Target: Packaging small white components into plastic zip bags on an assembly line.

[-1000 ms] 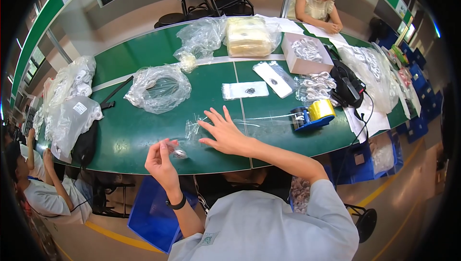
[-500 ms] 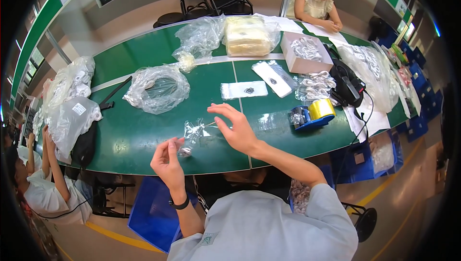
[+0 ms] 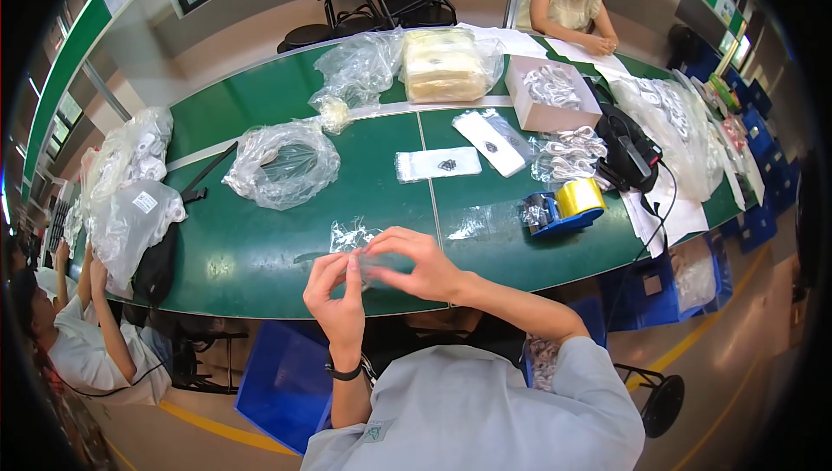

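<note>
Head: left hand pinched on a blurred clear bag near the table's front edge; right hand half-curled against it, hold unclear. Weak pinch could drop it over that edge; plastic scraps just beyond might snag.

1. I get bright, fairly even light; the glossy green tabletop shows pale glare at left.
2. Crinkled clear plastic film throws small white glints.
3. Between the bare left hand and right hand, I see only translucent blur.
4. Fisheye distortion curves straight edges; my corners are black.
</note>
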